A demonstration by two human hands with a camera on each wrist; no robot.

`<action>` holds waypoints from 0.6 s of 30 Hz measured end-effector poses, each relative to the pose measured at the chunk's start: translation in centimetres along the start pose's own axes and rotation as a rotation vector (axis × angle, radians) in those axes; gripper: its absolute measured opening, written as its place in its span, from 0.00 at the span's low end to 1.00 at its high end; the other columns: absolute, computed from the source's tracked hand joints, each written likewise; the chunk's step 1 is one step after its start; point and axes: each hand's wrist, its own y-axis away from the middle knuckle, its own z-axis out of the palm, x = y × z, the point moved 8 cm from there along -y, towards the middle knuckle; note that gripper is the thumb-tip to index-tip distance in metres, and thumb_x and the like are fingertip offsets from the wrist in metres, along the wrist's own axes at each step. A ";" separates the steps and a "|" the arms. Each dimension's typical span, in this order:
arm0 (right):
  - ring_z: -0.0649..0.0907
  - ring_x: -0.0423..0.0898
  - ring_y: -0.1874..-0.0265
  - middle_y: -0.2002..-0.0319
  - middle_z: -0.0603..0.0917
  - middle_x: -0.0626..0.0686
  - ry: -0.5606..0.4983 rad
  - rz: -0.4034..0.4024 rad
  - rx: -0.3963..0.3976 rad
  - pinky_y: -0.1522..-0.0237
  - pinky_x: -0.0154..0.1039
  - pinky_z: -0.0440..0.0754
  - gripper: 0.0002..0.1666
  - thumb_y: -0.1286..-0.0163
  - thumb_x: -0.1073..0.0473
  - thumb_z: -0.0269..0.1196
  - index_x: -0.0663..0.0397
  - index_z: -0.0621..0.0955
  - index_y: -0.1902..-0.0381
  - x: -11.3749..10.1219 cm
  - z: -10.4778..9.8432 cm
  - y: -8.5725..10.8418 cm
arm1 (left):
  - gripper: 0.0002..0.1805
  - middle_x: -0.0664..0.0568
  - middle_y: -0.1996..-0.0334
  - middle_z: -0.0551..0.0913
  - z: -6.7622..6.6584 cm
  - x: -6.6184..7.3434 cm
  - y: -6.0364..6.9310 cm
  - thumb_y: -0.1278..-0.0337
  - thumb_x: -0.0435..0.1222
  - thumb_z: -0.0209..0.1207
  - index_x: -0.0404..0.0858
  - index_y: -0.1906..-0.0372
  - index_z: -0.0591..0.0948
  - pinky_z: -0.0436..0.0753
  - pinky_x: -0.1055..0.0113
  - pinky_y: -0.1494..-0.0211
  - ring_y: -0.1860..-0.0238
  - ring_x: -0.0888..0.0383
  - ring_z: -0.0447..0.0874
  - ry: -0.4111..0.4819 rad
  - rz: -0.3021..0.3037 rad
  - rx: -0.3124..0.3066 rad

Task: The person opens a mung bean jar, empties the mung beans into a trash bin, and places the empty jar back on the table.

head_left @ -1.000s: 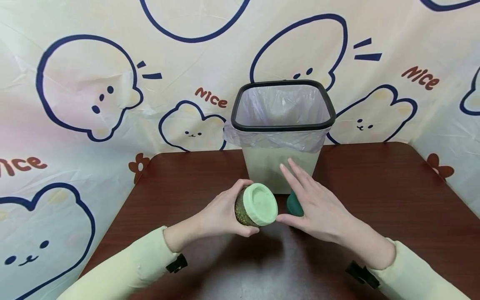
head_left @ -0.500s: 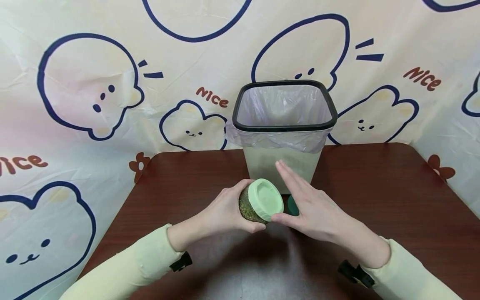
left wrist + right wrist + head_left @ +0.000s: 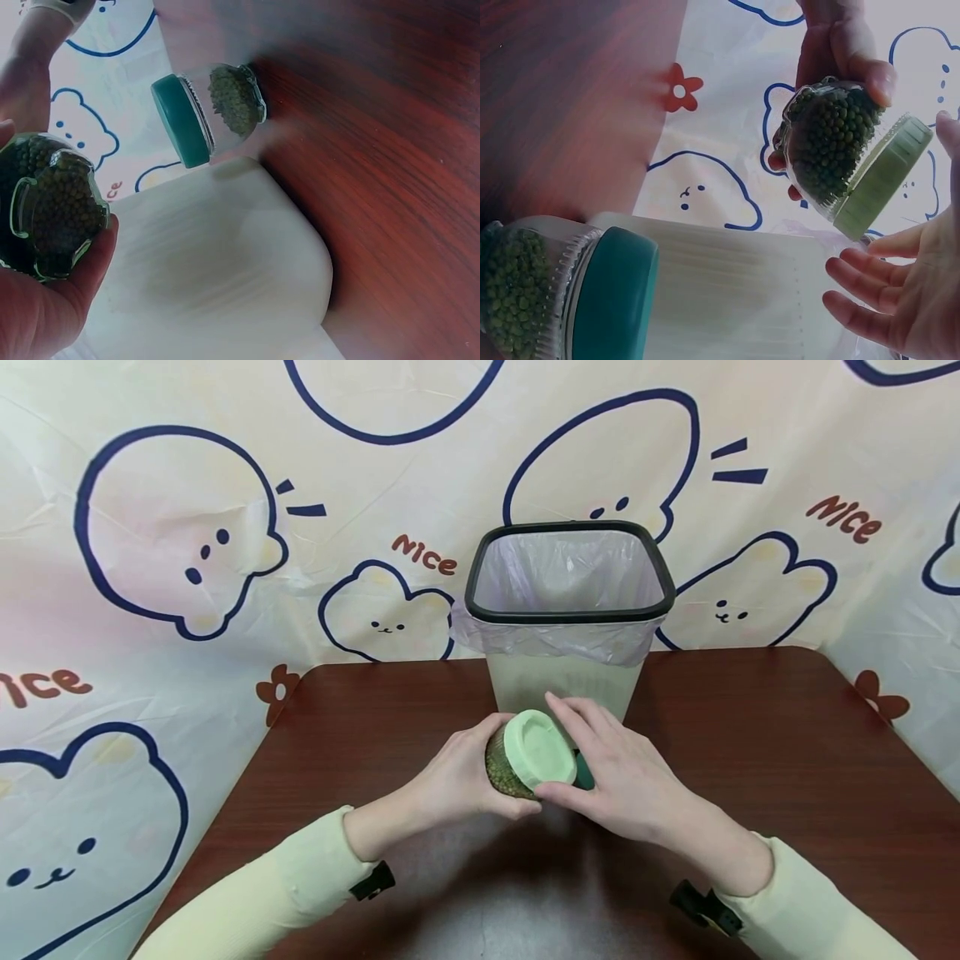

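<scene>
My left hand (image 3: 457, 777) grips a clear jar (image 3: 502, 768) of small green beans, tilted so that its pale green lid (image 3: 542, 750) faces up and to the right. Around that lid my right hand (image 3: 633, 768) is spread, thumb below and fingers above. The right wrist view shows its fingers (image 3: 870, 274) loosely bent and apart from the lid. Another clear jar (image 3: 232, 101), with a teal lid (image 3: 613, 296) and green contents, stands on the table. In the head view it is mostly hidden behind the right hand.
A pale bin (image 3: 498, 681) with a black rim (image 3: 570, 617) and a thin bag liner stands behind the hands, near the back of the dark red-brown table (image 3: 750, 760). A cartoon-printed sheet (image 3: 360, 493) hangs behind and at both sides.
My left hand has carried the jar a little to the right and tilted it. The right hand has moved slightly left, its fingers bending around the lid.
</scene>
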 end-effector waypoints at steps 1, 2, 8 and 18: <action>0.74 0.47 0.45 0.40 0.70 0.52 0.006 -0.004 0.011 0.58 0.49 0.81 0.52 0.40 0.34 0.66 0.55 0.63 0.27 -0.1 0.0 0.0 | 0.46 0.57 0.53 0.80 0.0 0.0 0.0 0.68 0.45 0.78 0.38 0.39 0.71 0.80 0.65 0.54 0.56 0.63 0.78 -0.001 -0.002 0.000; 0.74 0.47 0.46 0.41 0.70 0.51 0.009 -0.007 0.021 0.59 0.48 0.81 0.51 0.41 0.34 0.66 0.56 0.64 0.28 -0.1 -0.1 -0.1 | 0.45 0.57 0.54 0.80 0.0 0.0 -0.1 0.69 0.45 0.78 0.38 0.39 0.71 0.79 0.65 0.54 0.57 0.63 0.78 -0.002 -0.004 0.002; 0.75 0.46 0.49 0.45 0.72 0.50 0.005 -0.013 0.048 0.62 0.47 0.82 0.48 0.43 0.34 0.68 0.56 0.70 0.33 -0.3 -0.2 -0.2 | 0.44 0.58 0.54 0.80 0.0 0.1 -0.2 0.69 0.45 0.78 0.39 0.40 0.72 0.79 0.65 0.55 0.57 0.64 0.78 -0.004 -0.016 0.014; 0.76 0.45 0.50 0.45 0.72 0.50 -0.120 0.010 0.003 0.53 0.45 0.79 0.47 0.44 0.39 0.71 0.57 0.70 0.33 0.0 -0.1 -0.3 | 0.44 0.59 0.55 0.80 0.2 0.3 -0.4 0.69 0.44 0.79 0.40 0.40 0.72 0.79 0.66 0.55 0.58 0.64 0.78 -0.008 -0.017 0.010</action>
